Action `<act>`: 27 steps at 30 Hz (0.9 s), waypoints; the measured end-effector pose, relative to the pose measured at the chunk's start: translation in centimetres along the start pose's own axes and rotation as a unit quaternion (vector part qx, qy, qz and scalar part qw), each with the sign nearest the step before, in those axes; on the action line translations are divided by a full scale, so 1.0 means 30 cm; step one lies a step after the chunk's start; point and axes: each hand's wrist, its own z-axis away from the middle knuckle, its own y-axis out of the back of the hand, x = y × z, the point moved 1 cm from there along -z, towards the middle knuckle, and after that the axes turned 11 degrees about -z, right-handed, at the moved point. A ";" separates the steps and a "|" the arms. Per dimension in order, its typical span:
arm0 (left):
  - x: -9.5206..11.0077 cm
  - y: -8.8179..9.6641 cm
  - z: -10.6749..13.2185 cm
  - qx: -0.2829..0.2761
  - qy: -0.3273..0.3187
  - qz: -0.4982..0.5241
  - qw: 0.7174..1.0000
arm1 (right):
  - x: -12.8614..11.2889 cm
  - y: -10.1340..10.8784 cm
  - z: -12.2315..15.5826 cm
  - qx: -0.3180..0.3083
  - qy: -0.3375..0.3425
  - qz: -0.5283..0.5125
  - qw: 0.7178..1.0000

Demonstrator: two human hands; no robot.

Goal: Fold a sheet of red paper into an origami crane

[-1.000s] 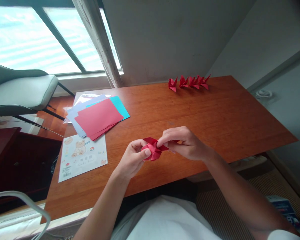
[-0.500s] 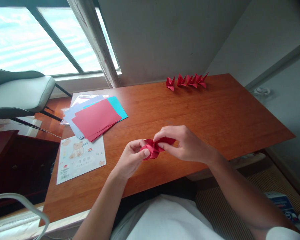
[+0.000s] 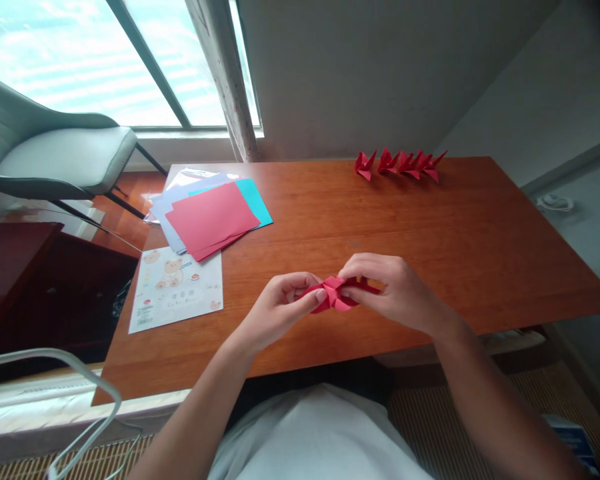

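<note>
Above the near side of the wooden table, a folded red origami paper piece [image 3: 335, 295] is pinched between both hands. My left hand [image 3: 285, 303] grips its left part, thumb on top and fingers behind. On the opposite part, my right hand [image 3: 387, 290] is closed with thumb and fingers pressed together. Creased flaps stick up and down in the middle; some of the paper is hidden by the fingers. At the back of the table several red origami cranes [image 3: 387, 161] stand in a row, apart from my hands.
Red paper sheets [image 3: 213, 217] lie over blue and lilac ones at the table's left. A white bear-print sheet [image 3: 180, 293] lies nearer. A grey chair [image 3: 65, 157] stands by the window, a white tube [image 3: 93, 377] at lower left. The wooden table [image 3: 480, 253] stretches right.
My left hand has shifted its hold along the folded paper, which now lies more level and stretched between both hands. The whole view has turned slightly, moving the table's contents to the right.
</note>
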 end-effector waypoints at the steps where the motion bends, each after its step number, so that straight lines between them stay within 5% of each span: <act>1: 0.004 -0.002 0.002 0.004 -0.002 -0.009 1.000 | 0.001 -0.002 0.003 0.005 -0.001 0.001 1.000; 8: 0.017 -0.001 0.022 0.042 -0.032 -0.188 0.981 | 0.000 -0.010 0.008 0.002 0.000 0.016 1.000; 13: 0.028 0.006 0.036 0.116 -0.102 -0.353 0.923 | 0.004 -0.015 0.005 -0.004 -0.003 0.022 1.000; 19: 0.048 0.014 0.054 0.129 -0.174 -0.473 0.854 | 0.003 -0.017 -0.005 -0.016 0.005 0.032 0.999; 27: 0.038 0.045 0.049 0.096 -0.229 -0.409 0.878 | -0.017 -0.013 -0.012 -0.056 0.007 0.024 0.998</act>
